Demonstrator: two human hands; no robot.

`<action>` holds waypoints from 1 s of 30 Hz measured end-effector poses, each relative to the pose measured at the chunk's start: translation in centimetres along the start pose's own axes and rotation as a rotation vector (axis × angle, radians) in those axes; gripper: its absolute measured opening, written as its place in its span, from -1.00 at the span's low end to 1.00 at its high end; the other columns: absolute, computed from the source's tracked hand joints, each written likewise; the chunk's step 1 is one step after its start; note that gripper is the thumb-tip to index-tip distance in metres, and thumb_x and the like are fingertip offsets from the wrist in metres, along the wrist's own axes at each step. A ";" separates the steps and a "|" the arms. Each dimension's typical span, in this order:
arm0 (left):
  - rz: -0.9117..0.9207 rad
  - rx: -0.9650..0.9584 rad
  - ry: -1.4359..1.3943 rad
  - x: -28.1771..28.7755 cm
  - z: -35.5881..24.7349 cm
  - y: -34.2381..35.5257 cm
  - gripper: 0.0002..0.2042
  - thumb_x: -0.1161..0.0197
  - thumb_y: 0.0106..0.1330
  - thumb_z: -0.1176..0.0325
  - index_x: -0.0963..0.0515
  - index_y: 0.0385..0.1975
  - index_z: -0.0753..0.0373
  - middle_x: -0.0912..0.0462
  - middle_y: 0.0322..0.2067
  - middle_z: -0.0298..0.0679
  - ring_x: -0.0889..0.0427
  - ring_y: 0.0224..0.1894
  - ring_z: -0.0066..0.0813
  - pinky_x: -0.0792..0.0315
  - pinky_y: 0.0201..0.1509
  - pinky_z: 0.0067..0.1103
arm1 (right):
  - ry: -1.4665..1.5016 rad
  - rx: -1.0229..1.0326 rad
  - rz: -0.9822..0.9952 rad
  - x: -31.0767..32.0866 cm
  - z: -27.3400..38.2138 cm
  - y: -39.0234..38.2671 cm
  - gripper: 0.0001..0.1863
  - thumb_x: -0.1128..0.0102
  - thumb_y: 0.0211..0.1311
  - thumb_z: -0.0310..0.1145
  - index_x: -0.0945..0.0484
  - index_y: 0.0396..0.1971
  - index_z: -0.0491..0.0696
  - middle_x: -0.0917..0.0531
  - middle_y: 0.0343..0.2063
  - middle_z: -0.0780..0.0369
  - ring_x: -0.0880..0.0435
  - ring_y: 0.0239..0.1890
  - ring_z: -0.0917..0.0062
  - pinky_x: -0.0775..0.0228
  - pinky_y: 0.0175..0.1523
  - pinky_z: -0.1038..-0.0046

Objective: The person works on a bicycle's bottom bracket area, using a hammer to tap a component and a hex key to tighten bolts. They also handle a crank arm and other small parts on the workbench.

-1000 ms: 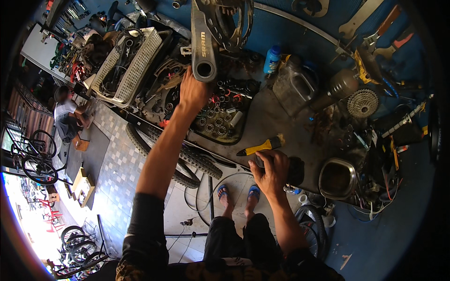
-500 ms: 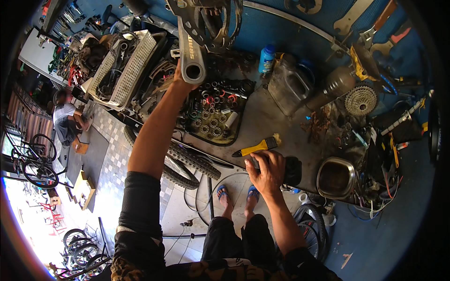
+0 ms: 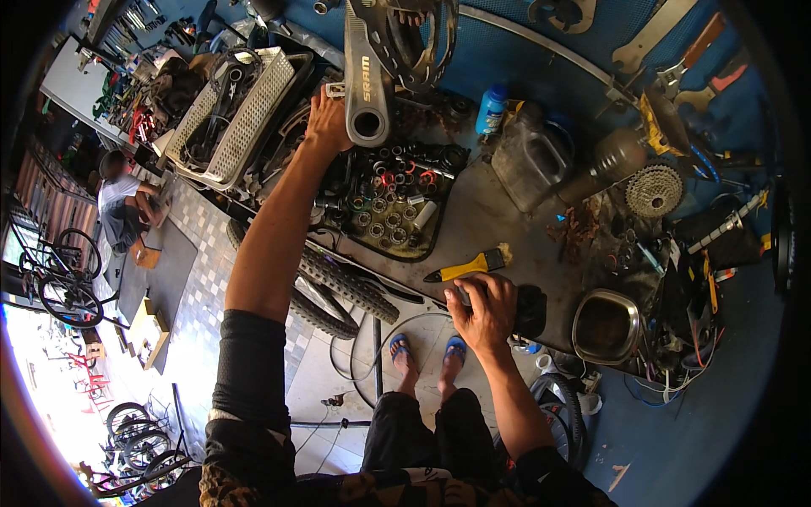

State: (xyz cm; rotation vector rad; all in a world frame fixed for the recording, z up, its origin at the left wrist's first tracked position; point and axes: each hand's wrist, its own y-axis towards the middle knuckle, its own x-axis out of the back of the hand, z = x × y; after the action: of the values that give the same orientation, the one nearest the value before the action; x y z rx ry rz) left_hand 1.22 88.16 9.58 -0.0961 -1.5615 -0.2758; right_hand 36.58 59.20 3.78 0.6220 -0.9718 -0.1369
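A grey crank arm [image 3: 366, 80] with a dark toothed chainring [image 3: 416, 42] hangs in the upper middle, close to my view. Just behind its left side, my left hand [image 3: 326, 124] reaches over the bench, fingers stretched out and partly covered by the crank arm. A small silver metal piece [image 3: 335, 89] shows by those fingertips. My right hand [image 3: 487, 308] is at the bench's front edge, its fingers curled round a dark object [image 3: 461, 296] that I cannot make out. Beyond it lies a yellow-handled brush [image 3: 466, 266].
A tray [image 3: 405, 252] of bearings and rings sits mid-bench. Left are a pale perforated basket [image 3: 253, 114] and a knobbly tyre [image 3: 351, 283]. Rightward stand a blue bottle [image 3: 491, 111], a grey jug [image 3: 528, 160], a cassette [image 3: 655, 186] and a metal basin [image 3: 606, 328]. A person [image 3: 127, 203] squats far left.
The view has shifted slightly, and the crank arm shows farther right. My left hand has moved farther away, with more of its fingers showing. My right hand has hardly moved.
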 end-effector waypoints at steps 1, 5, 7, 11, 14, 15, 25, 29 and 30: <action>-0.050 -0.010 -0.056 -1.2 0.1 0.3 -0.24 -0.54 0.19 0.04 -0.53 0.42 0.17 -0.54 0.39 0.02 -0.30 0.53 0.16 -0.21 0.56 -0.01 | -0.007 0.002 0.002 0.0 0.0 0.0 -0.78 -0.53 0.33 -0.14 -0.77 -0.18 0.06 -0.72 -0.11 0.32 -0.64 0.00 0.33 -0.45 0.15 0.21; -0.175 -0.021 -0.151 -5.0 -0.1 1.2 -0.21 -0.57 0.16 -0.05 -0.55 0.41 0.11 -0.52 0.38 -0.04 -0.34 0.46 0.05 -0.23 0.50 -0.10 | -0.008 -0.004 0.000 -0.1 -0.1 -0.1 -0.78 -0.53 0.34 -0.13 -0.77 -0.20 0.06 -0.72 -0.12 0.33 -0.64 -0.01 0.34 -0.45 0.14 0.22; -0.109 0.031 -0.078 -5.6 -1.3 1.5 -0.23 -0.56 0.15 -0.07 -0.56 0.41 0.02 -0.50 0.41 -0.10 -0.32 0.45 -0.01 -0.22 0.48 -0.18 | -0.011 -0.004 0.001 -0.2 -0.2 -0.2 -0.77 -0.53 0.34 -0.11 -0.76 -0.19 0.08 -0.71 -0.12 0.34 -0.65 0.00 0.34 -0.45 0.15 0.21; 0.046 0.092 0.025 -3.9 -4.0 0.5 -0.33 -0.50 0.20 -0.05 -0.61 0.36 -0.06 -0.49 0.43 -0.17 -0.33 0.45 -0.03 -0.23 0.47 -0.19 | -0.018 -0.001 0.009 -0.2 -0.2 -0.2 -0.75 -0.52 0.36 -0.07 -0.74 -0.17 0.11 -0.70 -0.12 0.34 -0.66 0.03 0.34 -0.44 0.17 0.19; 0.154 0.092 -0.046 -2.3 -5.8 -0.7 -0.39 -0.47 0.26 -0.05 -0.62 0.33 -0.04 -0.52 0.40 -0.15 -0.37 0.44 0.01 -0.23 0.48 -0.16 | -0.004 -0.008 -0.004 -0.2 -0.1 -0.1 -0.79 -0.53 0.34 -0.14 -0.76 -0.20 0.07 -0.72 -0.13 0.33 -0.65 0.01 0.34 -0.45 0.15 0.21; 0.154 0.079 -0.074 -1.7 -6.2 -1.0 -0.40 -0.47 0.28 -0.04 -0.62 0.33 -0.03 -0.55 0.38 -0.15 -0.38 0.43 0.02 -0.24 0.48 -0.14 | 0.002 -0.010 -0.010 -0.1 0.0 -0.1 -0.81 -0.53 0.33 -0.18 -0.77 -0.21 0.05 -0.72 -0.13 0.33 -0.64 -0.01 0.34 -0.46 0.13 0.22; -0.386 0.118 -0.374 1.5 -7.8 -13.7 -0.69 -0.57 0.29 0.22 -0.77 -0.04 0.17 -0.65 0.16 -0.15 -0.47 0.32 0.02 -0.33 0.43 -0.12 | -0.014 -0.015 -0.003 -0.2 0.1 0.0 -0.79 -0.52 0.33 -0.15 -0.74 -0.17 0.09 -0.70 -0.13 0.33 -0.65 -0.01 0.32 -0.43 0.16 0.17; -0.440 0.274 -0.469 1.1 -9.5 -20.9 -0.76 -0.54 0.31 0.32 -0.75 -0.08 0.19 -0.68 0.09 -0.14 -0.53 0.24 0.00 -0.38 0.38 -0.17 | -0.020 -0.008 0.012 -0.3 0.1 0.0 -0.83 -0.53 0.30 -0.23 -0.76 -0.21 0.06 -0.71 -0.13 0.33 -0.63 -0.01 0.31 -0.44 0.15 0.17; -0.456 0.315 -0.485 0.8 -10.0 -22.5 -0.78 -0.53 0.32 0.34 -0.75 -0.09 0.20 -0.70 0.06 -0.13 -0.56 0.21 0.00 -0.41 0.36 -0.19 | -0.025 -0.006 0.015 -0.3 0.1 0.0 -0.83 -0.53 0.30 -0.23 -0.76 -0.21 0.06 -0.71 -0.13 0.33 -0.63 -0.01 0.30 -0.44 0.15 0.16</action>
State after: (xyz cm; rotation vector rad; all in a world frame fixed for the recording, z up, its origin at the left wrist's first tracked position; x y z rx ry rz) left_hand 5.62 63.96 7.66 0.4783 -2.0832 -0.3768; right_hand 36.32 59.32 3.59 0.6087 -0.9998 -0.1348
